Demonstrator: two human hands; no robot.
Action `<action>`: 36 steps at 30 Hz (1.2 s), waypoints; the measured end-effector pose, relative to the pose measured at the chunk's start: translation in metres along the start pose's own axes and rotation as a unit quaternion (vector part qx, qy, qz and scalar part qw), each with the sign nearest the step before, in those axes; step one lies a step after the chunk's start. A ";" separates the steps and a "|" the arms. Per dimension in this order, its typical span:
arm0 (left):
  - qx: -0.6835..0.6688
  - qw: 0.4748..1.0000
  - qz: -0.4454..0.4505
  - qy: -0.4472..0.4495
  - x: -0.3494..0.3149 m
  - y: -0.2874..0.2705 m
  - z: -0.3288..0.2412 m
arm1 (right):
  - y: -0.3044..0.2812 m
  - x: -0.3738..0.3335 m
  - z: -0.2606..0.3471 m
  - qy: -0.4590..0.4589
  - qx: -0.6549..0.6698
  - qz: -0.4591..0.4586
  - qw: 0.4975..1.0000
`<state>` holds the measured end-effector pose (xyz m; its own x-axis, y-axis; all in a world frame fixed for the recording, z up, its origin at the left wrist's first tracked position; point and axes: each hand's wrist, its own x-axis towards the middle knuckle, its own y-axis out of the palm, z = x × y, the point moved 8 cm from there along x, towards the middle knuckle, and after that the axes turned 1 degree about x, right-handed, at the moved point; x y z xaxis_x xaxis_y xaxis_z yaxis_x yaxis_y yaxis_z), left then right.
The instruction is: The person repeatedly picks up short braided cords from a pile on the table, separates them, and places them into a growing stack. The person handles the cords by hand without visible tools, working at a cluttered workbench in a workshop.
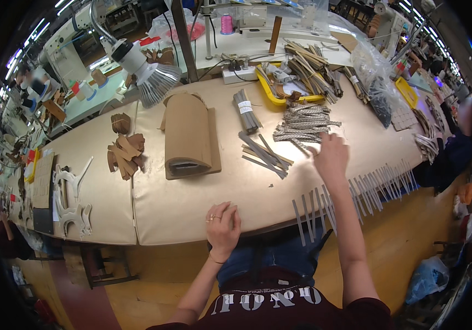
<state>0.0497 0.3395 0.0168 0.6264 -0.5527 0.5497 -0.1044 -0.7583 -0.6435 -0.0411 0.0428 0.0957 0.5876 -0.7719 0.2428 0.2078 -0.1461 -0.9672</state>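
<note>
My right hand (pixel 333 157) reaches across the table, its fingers pinched at the end of a short woven strap (pixel 300 147). Just beyond it lies a heap of grey-and-white woven straps (pixel 305 122). My left hand (pixel 223 226), wearing a ring, rests near the table's front edge with its fingers loosely bent and apart, and nothing shows in it. Several loose grey and tan strips (pixel 266 155) lie left of the woven heap. A banded bundle of grey strips (pixel 246 111) is behind them. Thin grey strips (pixel 369 193) hang in a row over the front edge, under my right forearm.
A brown board-covered rounded block (pixel 188 135) stands mid-table. Brown leather pieces (pixel 126 155) lie left of it, beneath a lamp (pixel 156 82). A yellow tray (pixel 272 98) with strips sits at the back, beside a clear plastic bag (pixel 376 71). White curved forms (pixel 73 203) lie far left.
</note>
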 end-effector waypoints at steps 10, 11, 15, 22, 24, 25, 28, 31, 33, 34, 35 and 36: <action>0.014 0.997 -0.045 0.067 -0.006 -0.005 -0.011 | 0.079 0.002 0.113 -0.124 0.111 0.206 0.964; 0.020 0.996 -0.054 0.071 -0.007 -0.005 -0.011 | 0.084 0.003 0.115 -0.112 0.107 0.226 0.962; 0.030 0.995 -0.065 0.062 -0.009 -0.004 -0.009 | 0.095 -0.006 0.120 -0.089 0.090 0.268 0.955; 0.052 0.993 -0.094 0.055 -0.011 -0.008 -0.009 | 0.084 -0.015 0.108 -0.082 0.198 0.136 0.967; 0.061 0.992 -0.098 0.052 -0.012 -0.008 -0.010 | 0.082 -0.012 0.085 -0.005 0.389 0.119 0.914; 0.065 0.992 -0.097 0.051 -0.013 -0.008 -0.010 | 0.079 -0.011 0.074 0.034 0.518 0.087 0.850; 0.077 0.990 -0.098 0.061 -0.013 -0.006 -0.011 | 0.068 -0.011 0.053 0.059 0.739 0.025 0.671; 0.080 0.989 -0.104 0.068 -0.013 -0.006 -0.011 | 0.059 -0.017 0.047 0.026 0.765 -0.018 0.643; 0.074 0.990 -0.101 0.066 -0.013 -0.005 -0.010 | 0.060 -0.021 0.047 0.013 0.773 -0.035 0.634; 0.070 0.991 -0.097 0.063 -0.013 -0.004 -0.010 | 0.064 -0.022 0.046 0.023 0.753 -0.038 0.656; 0.066 0.991 -0.096 0.062 -0.013 -0.004 -0.010 | 0.068 -0.023 0.048 0.025 0.735 -0.036 0.676; 0.069 0.992 -0.091 0.060 -0.013 -0.004 -0.010 | 0.074 -0.024 0.047 0.038 0.716 -0.034 0.697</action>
<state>0.0344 0.3466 0.0173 0.5284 -0.4545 0.7171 0.1131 -0.7994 -0.5900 -0.0030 0.0797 0.0216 0.5067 -0.8318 0.2266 0.8320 0.5407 0.1242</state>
